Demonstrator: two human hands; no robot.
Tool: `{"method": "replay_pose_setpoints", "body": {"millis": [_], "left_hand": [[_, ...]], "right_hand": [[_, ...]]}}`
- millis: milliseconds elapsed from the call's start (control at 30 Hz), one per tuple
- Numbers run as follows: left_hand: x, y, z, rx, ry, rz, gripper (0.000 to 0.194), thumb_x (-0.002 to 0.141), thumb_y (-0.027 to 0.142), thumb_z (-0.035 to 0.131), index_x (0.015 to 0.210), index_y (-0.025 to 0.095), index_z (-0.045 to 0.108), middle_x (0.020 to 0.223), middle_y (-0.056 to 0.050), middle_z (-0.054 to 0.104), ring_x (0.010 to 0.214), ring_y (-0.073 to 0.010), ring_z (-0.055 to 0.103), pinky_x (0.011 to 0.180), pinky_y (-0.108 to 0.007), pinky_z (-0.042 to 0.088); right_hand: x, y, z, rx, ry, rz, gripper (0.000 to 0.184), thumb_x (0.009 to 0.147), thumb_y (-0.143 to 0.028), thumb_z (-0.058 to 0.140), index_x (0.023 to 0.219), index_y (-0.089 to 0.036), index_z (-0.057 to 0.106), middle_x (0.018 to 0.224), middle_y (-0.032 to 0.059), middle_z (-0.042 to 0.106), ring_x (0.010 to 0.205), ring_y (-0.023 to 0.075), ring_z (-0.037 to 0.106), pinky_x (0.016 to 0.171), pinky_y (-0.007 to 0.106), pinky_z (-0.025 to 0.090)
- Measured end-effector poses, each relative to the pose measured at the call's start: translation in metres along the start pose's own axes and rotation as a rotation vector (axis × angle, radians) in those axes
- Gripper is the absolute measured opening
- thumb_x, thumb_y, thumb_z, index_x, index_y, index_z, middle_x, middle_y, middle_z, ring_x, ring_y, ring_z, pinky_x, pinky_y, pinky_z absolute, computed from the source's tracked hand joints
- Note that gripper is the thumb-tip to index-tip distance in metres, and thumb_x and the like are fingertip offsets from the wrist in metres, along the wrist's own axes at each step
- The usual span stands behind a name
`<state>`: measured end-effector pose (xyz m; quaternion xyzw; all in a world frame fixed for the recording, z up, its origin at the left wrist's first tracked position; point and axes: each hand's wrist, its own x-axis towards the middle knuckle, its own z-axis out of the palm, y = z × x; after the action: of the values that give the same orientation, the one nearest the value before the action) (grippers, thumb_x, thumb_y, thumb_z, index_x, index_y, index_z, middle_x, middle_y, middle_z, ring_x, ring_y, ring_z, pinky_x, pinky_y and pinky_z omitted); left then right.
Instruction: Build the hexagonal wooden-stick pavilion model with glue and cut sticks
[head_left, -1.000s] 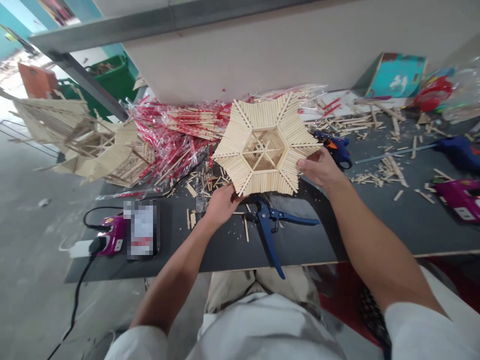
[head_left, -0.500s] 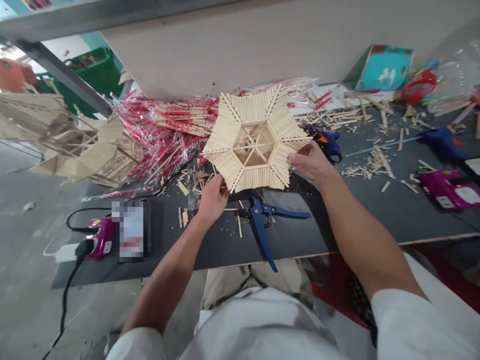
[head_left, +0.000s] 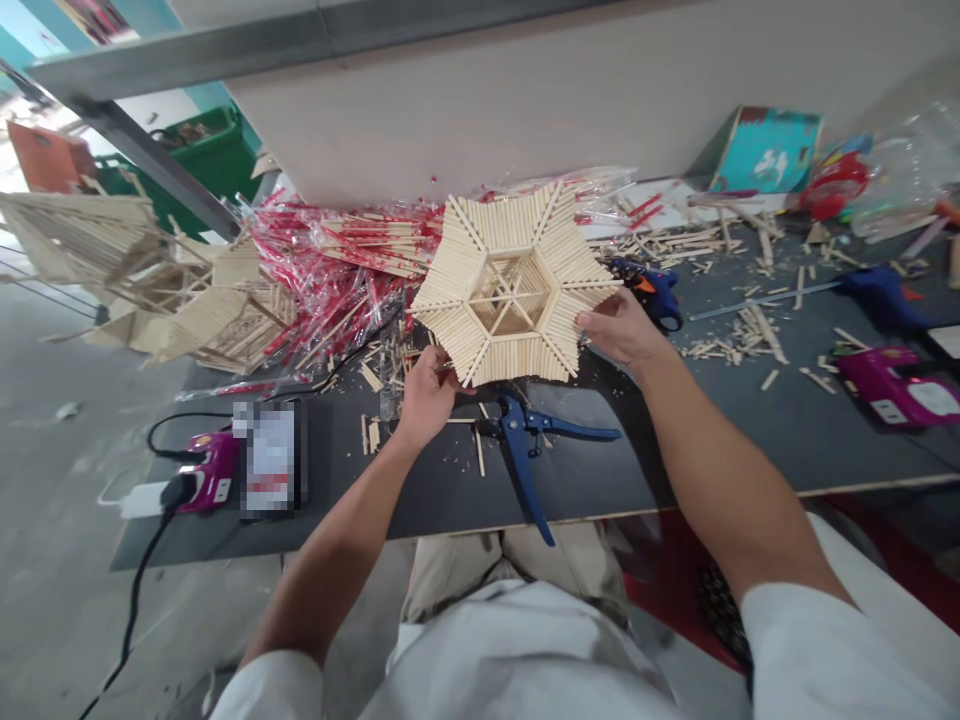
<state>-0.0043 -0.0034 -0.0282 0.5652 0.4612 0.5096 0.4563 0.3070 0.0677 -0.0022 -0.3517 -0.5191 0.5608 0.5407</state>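
Observation:
A six-pointed star-shaped model of thin wooden sticks [head_left: 517,360], with a hexagonal opening in its middle, is held up above the table. My left hand [head_left: 429,400] grips its lower left edge, the fingertips partly hidden underneath. At the right point, my right hand [head_left: 619,325] pinches the model, thumb on top and fingers beneath. Crossed sticks span the opening. Just below the model lies a blue-handled cutter [head_left: 517,450], its jaw end partly covered by my left hand and the model.
Red-marked stick packets [head_left: 375,240] lie behind on the left, beside another stick model [head_left: 195,300]. Blue glue guns [head_left: 881,295], stick scraps [head_left: 750,335], a purple power strip [head_left: 896,388] lie right. A phone [head_left: 270,460] and plugged purple strip [head_left: 214,470] sit left.
The view has shifted slightly, so the surroundings on the left appear a little further right. Both hands keep their hold on the stick model, which has barely moved or tilted.

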Motion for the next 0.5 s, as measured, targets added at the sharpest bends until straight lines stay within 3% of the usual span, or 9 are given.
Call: {"method": "replay_pose_setpoints", "body": {"millis": [500], "left_hand": [[-0.0007,-0.0034,-0.0004,-0.007,-0.014,0.049,0.013,0.096,0.03,0.065,0.098,0.023,0.055,0.092,0.0,0.066,0.079,-0.0151,0.072,0.07,-0.034,0.07]], "right_hand": [[0.0007,0.0029,0.0025,0.038,-0.022,-0.034,0.061,0.058,-0.044,0.102,0.111,-0.03,0.075,0.125,0.0037,0.078,0.125,0.0311,0.07,0.118,0.054,0.049]]}}
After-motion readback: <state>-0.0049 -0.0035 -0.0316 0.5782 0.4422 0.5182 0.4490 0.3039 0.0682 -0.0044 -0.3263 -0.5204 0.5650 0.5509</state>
